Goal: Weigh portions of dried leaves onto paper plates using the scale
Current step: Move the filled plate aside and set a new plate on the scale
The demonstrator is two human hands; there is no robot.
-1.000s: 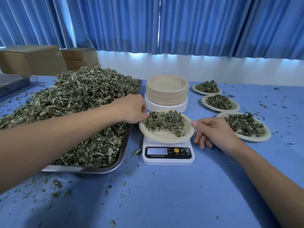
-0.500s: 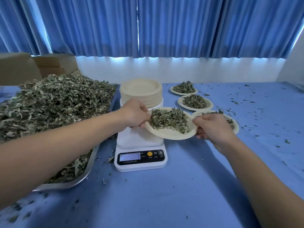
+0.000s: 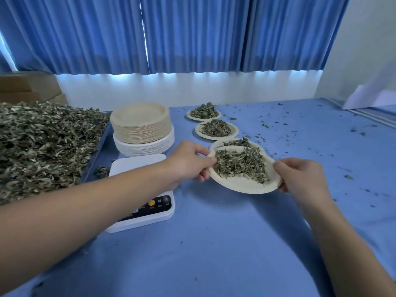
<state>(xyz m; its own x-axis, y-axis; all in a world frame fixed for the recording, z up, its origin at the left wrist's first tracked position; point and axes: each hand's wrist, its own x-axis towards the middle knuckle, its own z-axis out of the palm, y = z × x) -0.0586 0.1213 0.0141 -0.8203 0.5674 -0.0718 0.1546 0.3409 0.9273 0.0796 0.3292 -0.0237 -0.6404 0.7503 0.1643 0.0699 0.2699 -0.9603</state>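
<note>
A paper plate [image 3: 246, 185] with a heap of dried leaves [image 3: 242, 163] hangs in the air to the right of the white scale [image 3: 139, 166]. My left hand [image 3: 188, 161] pinches its left rim and my right hand [image 3: 300, 174] pinches its right rim. The scale's platform is bare, and my left forearm hides part of its display. Just behind the held plate lies a filled plate [image 3: 216, 144], mostly hidden by it. A metal tray [image 3: 96, 153] piled with dried leaves [image 3: 42, 144] fills the left side.
A stack of empty paper plates [image 3: 141, 125] stands behind the scale. Two more filled plates [image 3: 216, 130] [image 3: 203, 113] line up toward the back. Leaf crumbs dot the blue tablecloth [image 3: 214, 243]. Cardboard boxes [image 3: 27, 88] sit at the back left, blue curtains behind.
The plate of leaves was lifted off the scale by both hands and carried to the right, now over the nearest filled plate. The view has swung to the right.
</note>
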